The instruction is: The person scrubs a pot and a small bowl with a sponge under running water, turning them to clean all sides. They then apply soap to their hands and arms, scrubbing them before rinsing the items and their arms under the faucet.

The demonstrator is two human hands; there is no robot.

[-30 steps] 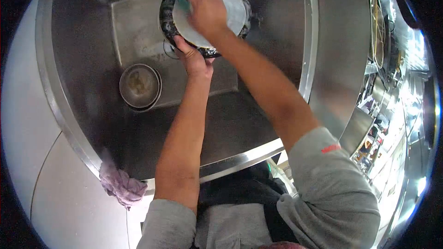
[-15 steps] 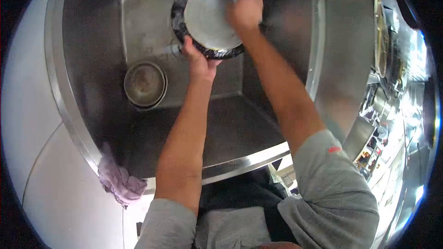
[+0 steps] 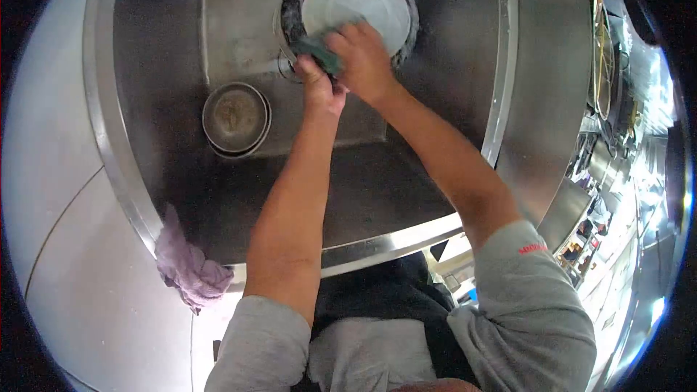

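Observation:
Over the far part of the sink I hold a round, dark-sided pan (image 3: pixel 363 1) with a pale, soapy-looking round face turned up to me. My left hand (image 3: pixel 319 88) grips its near left edge, thumb on top. Bunched in my right hand (image 3: pixel 361 58) is a dark green scouring pad (image 3: pixel 318 54), pressed on the near left edge of the pan close to my left thumb. Two stacked round metal pans (image 3: pixel 234 120) sit on the sink floor at the left, brownish residue in the upper one.
The deep metal sink (image 3: pixel 356 174) surrounds my hands, its raised front rim (image 3: pixel 392 241) near my body. A purple cloth (image 3: pixel 190 268) hangs over the front left corner. White tiles (image 3: pixel 58 138) lie at the left; cluttered kitchen equipment (image 3: pixel 602 167) stands at the right.
My right hand has swept the scouring pad from the pan's far right edge toward me to its near left edge. My left hand keeps its grip.

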